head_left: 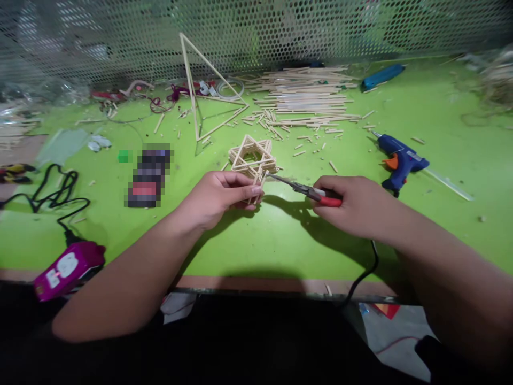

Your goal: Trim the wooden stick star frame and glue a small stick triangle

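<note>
Purple block: a boxy thing [70, 270] with a black cord, at the near left of the bench [272, 235].
Left hand: this grip [216, 199] pinches a few thin sticks [260, 176] between thumb and fingers.
Right hand: this grip [352, 206] is wrapped round the handles of the red-handled pliers [300, 187].
Pliers' tip: at the far end of the pinched sticks; whether the jaws bite, I cannot tell.
Step in hand: probably trimming or setting a stick end.
Next move: seems to call for a steady left pinch and a well-lined-up tip.
Stick star: the layered star [256, 163] lies mid-bench, just beyond the left fingers; whether the pinched sticks join it, I cannot tell.
Glue gun: blue [404, 155], to the right, a clear glue stick in its back.
Triangle frame: sticks [191, 88], far left of the star.
Clear plastic: crumpled [60, 93], far left; contents cannot be told.
Stick pile: loose lengths [308, 96], far side, near the mesh [280, 32].
</note>
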Motion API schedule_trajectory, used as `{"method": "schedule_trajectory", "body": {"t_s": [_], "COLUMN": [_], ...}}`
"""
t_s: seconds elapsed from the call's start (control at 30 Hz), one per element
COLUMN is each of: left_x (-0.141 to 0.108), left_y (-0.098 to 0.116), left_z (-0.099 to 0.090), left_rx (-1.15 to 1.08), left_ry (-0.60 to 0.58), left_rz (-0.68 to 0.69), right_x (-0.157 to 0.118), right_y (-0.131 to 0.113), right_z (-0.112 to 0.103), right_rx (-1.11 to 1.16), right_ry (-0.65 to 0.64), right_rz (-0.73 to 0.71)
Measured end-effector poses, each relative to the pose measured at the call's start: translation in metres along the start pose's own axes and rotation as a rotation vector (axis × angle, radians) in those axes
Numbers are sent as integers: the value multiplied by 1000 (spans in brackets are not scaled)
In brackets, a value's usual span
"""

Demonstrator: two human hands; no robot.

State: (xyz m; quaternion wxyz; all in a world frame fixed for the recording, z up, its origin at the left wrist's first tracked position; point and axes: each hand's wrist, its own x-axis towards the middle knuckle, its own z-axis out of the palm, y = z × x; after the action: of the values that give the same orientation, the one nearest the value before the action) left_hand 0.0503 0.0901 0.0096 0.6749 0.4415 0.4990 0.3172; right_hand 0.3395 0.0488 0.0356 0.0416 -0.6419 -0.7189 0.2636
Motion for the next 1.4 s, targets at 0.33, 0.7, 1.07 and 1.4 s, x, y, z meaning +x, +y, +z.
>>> {"method": "schedule_trajectory", "body": {"t_s": [0.33,0.7,1.07,1.4], "left_x": [16,37,-11,-11], "left_y": [16,8,26,0], "left_z": [-42,-72,-16,13], "left_rx": [865,1009,684,102], "left_ry": [711,557,469,-5], "left_rz": [594,295,499,127], "right_x": [2,1,-2,-5], "right_y": [9,11,3,-5], "right_z": [-11,-12,-13,-9], "right_rx": [23,12,45,89], "right_ry": [64,24,25,-11], "right_rz": [51,32,57,8]}}
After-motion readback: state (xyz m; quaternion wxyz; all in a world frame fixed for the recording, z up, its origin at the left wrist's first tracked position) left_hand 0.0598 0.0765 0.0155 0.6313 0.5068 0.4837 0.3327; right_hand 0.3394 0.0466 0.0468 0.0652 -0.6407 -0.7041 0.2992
